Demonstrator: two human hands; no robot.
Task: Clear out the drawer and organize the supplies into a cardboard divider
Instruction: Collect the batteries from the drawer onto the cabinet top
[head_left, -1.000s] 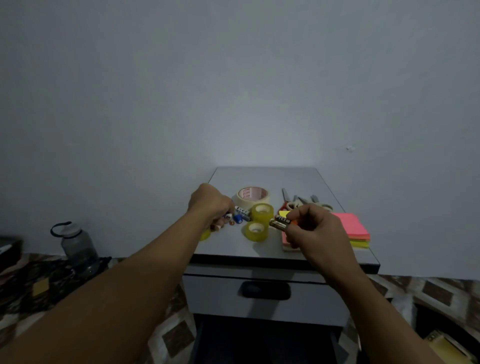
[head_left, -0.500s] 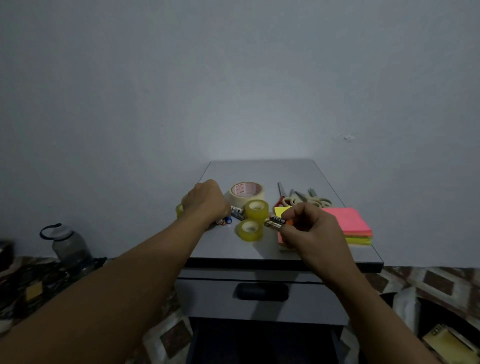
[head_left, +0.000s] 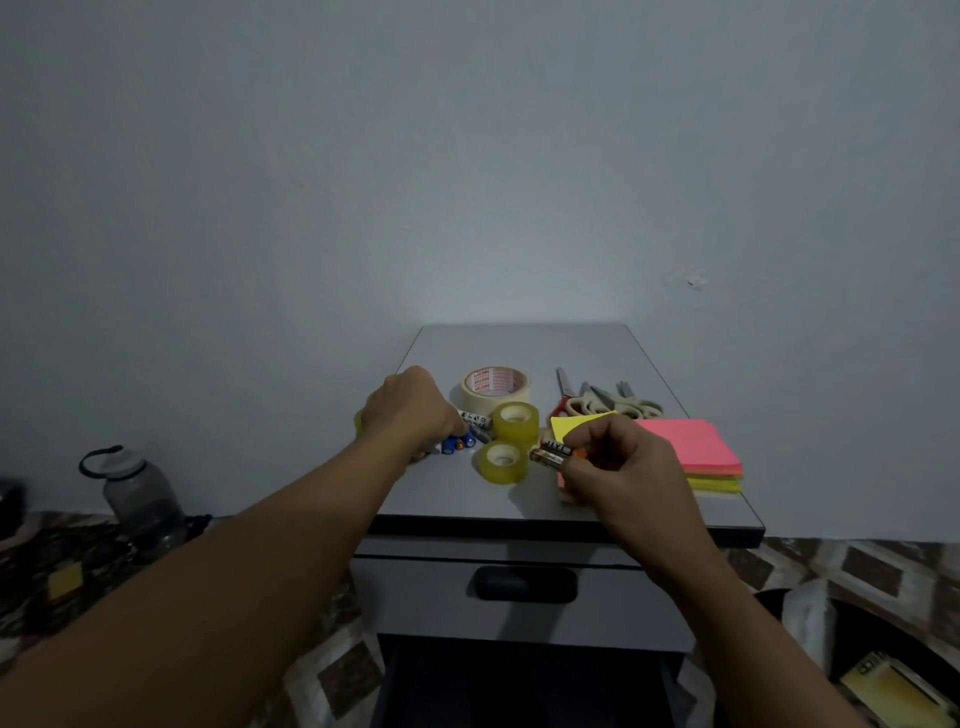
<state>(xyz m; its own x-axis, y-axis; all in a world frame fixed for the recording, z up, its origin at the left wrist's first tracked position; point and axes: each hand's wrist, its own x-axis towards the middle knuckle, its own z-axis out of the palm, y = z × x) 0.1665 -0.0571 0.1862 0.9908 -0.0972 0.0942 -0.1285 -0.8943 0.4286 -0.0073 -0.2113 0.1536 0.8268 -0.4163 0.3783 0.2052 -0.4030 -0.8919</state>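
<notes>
Right hand (head_left: 626, 470): thumb and fingers curled, pinching two dark batteries (head_left: 555, 451) side by side, their free ends pointing to 9 o'clock just above the counter (head_left: 524, 345). Left hand (head_left: 410, 410): knuckles up, fingers curled down onto a cluster of loose batteries (head_left: 460, 441) lying on the counter; whether it grips any of them cannot be told. Between the hands are two yellowish tape rolls, the near roll (head_left: 501, 461) just beside the dark batteries and the far roll (head_left: 515, 423) directly at its 12 o'clock. A masking tape roll (head_left: 496, 387) lies flat at 12 o'clock of both. At 12 o'clock of the right hand are a yellow note (head_left: 574, 423) and scissors (head_left: 608, 402); at its 3 o'clock is a pink-topped stack of sticky notes (head_left: 693, 449). Below the counter's front edge the drawer (head_left: 415, 592) is shut. On the floor at 9 o'clock, well apart, stands a water bottle (head_left: 137, 493)
</notes>
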